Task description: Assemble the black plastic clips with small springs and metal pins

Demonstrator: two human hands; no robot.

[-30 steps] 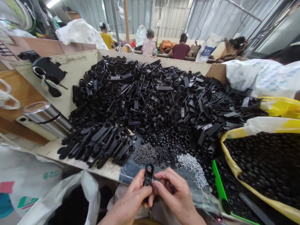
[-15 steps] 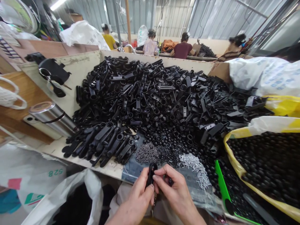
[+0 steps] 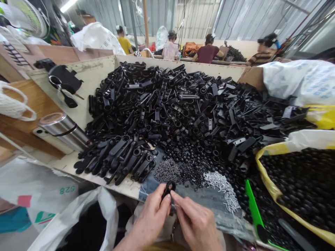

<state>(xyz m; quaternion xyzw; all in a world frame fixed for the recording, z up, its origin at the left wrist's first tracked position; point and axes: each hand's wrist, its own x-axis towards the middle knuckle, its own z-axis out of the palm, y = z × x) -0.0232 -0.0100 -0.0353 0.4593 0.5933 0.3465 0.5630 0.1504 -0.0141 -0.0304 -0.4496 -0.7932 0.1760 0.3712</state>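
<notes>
Just in front of the bench edge, my left hand point(image 3: 153, 212) is closed around a black plastic handle-like part point(image 3: 170, 185), its ring-shaped end pointing up. My right hand point(image 3: 196, 219) meets it from the right, index fingertip at the ring end and the other fingers curled under. Whatever those curled fingers hold is hidden. Beyond my hands lie a pile of small grey-brown metal pieces point(image 3: 167, 170), some tiny black pieces point(image 3: 190, 172) and a heap of silver pins point(image 3: 222, 190). Similar black handles point(image 3: 117, 157) lie in a row to the left.
A large heap of black plastic parts point(image 3: 162, 101) fills the bench. At right stand a yellow-rimmed sack point(image 3: 264, 174) of black balls and a green strip point(image 3: 253, 205). A steel flask point(image 3: 62, 130) lies left, above an open white sack point(image 3: 108, 209). Several people work at the back.
The right hand has turned, its index finger now stretched along to the ring end instead of pinching with the thumb. The whole view has shifted slightly, with the bench appearing further right.
</notes>
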